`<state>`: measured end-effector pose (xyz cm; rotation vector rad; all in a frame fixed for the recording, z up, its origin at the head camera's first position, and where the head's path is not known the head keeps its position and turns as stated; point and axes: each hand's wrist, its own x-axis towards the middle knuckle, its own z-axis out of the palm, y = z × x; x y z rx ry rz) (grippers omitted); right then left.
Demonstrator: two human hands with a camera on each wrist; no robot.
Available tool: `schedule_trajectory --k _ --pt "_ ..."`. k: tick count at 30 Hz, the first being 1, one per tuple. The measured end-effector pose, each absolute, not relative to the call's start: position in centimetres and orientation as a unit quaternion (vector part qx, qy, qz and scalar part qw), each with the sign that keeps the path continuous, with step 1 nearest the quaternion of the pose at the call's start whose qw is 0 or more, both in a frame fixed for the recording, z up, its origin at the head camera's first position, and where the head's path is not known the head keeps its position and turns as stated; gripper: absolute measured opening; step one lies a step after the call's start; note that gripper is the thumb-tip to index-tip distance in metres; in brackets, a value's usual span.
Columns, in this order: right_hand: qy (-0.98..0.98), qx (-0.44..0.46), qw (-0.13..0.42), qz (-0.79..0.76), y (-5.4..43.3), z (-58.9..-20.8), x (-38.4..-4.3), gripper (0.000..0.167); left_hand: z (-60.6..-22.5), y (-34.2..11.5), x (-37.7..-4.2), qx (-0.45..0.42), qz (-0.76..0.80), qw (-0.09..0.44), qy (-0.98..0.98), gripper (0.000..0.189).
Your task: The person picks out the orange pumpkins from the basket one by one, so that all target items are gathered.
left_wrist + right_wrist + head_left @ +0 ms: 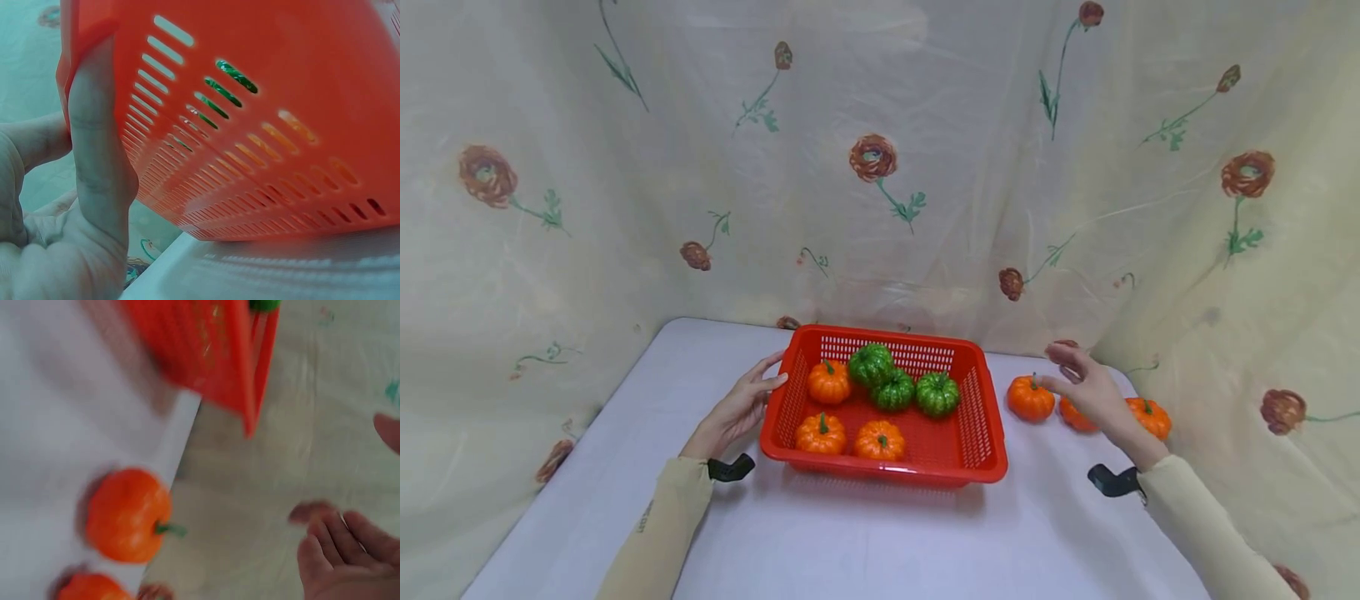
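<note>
A red plastic basket (pixel 887 471) with slotted walls stands mid-table. Inside lie three green pumpkins, one of them at the right (pixel 937 395), and three orange pumpkins, one at the front left (pixel 821 434). My left hand (pixel 747 408) holds the basket's left rim; in the left wrist view a finger (pixel 97 144) lies along the outer wall under the rim. Over the table's right side, my right hand (pixel 1090 387) hovers with fingers apart, holding nothing. Beneath and around it are an orange pumpkin (pixel 1030 398), a partly hidden second one (pixel 1075 415), and a third (pixel 1148 418).
The white table (pixel 865 542) runs up to a flowered curtain (pixel 955 208) at the back and sides. In the right wrist view, an orange pumpkin (pixel 128 515) sits near the table edge, apart from the basket's wall (pixel 194 356).
</note>
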<state>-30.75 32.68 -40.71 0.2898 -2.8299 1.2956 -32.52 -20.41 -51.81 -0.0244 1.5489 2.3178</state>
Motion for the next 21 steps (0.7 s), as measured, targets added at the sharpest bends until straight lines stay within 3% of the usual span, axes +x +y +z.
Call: schedule_trajectory --k 13,21 --pt "-0.862 0.240 -0.208 0.395 22.3 -40.0 -31.1 0.065 -51.3 -20.4 -32.6 0.003 0.810 0.183 0.556 0.069" --pt "-0.815 0.283 -0.288 0.415 18.5 -42.6 -32.5 0.064 -51.6 -20.2 -32.5 -0.009 0.814 0.171 0.555 0.068"
